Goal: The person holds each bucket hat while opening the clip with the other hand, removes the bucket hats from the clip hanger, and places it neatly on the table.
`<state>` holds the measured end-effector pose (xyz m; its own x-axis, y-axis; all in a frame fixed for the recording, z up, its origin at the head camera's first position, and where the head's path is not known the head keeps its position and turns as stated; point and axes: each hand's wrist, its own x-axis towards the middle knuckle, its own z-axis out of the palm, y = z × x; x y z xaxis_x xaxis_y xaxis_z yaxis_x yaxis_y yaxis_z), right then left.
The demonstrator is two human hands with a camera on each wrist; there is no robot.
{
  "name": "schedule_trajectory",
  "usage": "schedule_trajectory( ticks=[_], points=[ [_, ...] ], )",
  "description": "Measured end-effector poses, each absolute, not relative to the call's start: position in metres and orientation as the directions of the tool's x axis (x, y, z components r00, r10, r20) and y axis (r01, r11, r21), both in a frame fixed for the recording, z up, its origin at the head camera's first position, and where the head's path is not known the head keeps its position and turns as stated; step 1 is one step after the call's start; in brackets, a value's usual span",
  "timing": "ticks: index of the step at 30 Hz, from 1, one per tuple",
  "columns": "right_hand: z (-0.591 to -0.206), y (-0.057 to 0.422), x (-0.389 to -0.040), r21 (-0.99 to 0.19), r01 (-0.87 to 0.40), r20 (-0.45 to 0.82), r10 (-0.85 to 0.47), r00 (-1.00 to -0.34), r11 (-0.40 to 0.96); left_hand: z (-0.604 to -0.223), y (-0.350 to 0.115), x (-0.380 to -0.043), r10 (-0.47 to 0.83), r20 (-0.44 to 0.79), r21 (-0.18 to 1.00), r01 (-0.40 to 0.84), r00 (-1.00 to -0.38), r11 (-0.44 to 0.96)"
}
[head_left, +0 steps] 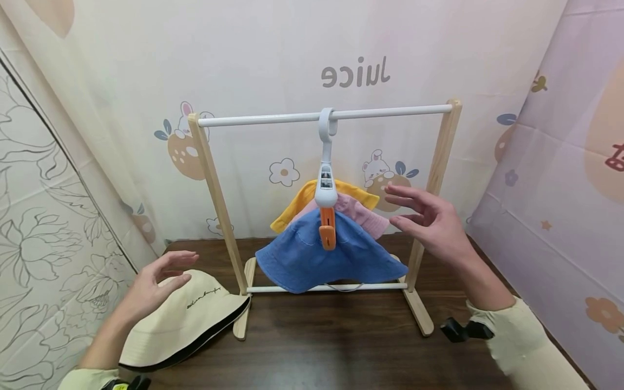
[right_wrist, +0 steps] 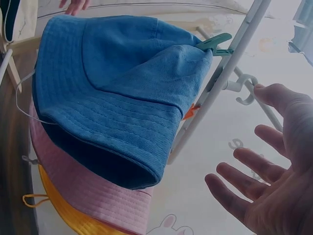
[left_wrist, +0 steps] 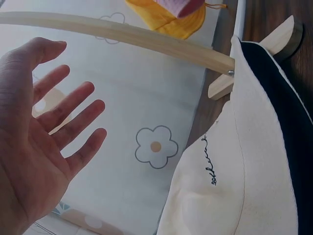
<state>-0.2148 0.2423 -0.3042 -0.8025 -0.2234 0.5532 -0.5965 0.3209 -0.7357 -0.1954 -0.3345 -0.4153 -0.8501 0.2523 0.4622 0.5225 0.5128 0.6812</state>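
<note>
My left hand [head_left: 152, 286] hovers over a cream bucket hat [head_left: 187, 314] with a black lining, which lies on the table; palm and spread fingers hold nothing in the left wrist view. On the other side my right hand [head_left: 434, 221] is raised beside the hanging hats, fingers apart and nothing held. A white clip hanger [head_left: 325, 181] hooks over the rack's top bar. From it hang a blue bucket hat [head_left: 297, 260] in front, a pink hat [head_left: 368, 216] and a yellow hat [head_left: 297, 203] behind. An orange clip [head_left: 328, 230] faces forward; a green clip [right_wrist: 215, 43] pinches the blue hat's crown.
The wooden rack [head_left: 216, 200] with white bars stands on a dark wooden table [head_left: 317, 341]. Printed curtains [head_left: 253, 59] close off the back and right. A pale panel with flower line drawings [head_left: 44, 216] borders the left. Each wrist wears a dark strapped device [head_left: 465, 329].
</note>
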Motion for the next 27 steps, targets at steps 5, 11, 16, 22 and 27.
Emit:
schedule_trajectory(
  ticks=[5,11,16,22,27],
  points=[
    [-0.304,0.244,-0.216,-0.758,-0.588,0.540,-0.234,-0.809,0.283,-0.413,-0.331,-0.195,0.263,0.473,0.689,0.539,-0.841,0.484],
    [-0.302,0.244,-0.215,-0.779,-0.568,0.514,-0.249,-0.821,0.267,-0.413,-0.328,-0.194,0.271,0.489,0.687,0.557,-0.829,0.467],
    [-0.301,0.243,-0.214,-0.775,-0.560,0.499,-0.260,-0.827,0.294,-0.412,-0.326,-0.194,0.274,0.497,0.686,0.567,-0.823,0.457],
    [-0.302,0.244,-0.213,-0.768,-0.550,0.484,-0.264,-0.834,0.328,-0.412,-0.322,-0.192,0.277,0.511,0.686,0.580,-0.814,0.438],
    [-0.301,0.243,-0.213,-0.768,-0.545,0.477,-0.268,-0.837,0.335,-0.413,-0.318,-0.192,0.292,0.528,0.682,0.603,-0.798,0.414]
  ],
)
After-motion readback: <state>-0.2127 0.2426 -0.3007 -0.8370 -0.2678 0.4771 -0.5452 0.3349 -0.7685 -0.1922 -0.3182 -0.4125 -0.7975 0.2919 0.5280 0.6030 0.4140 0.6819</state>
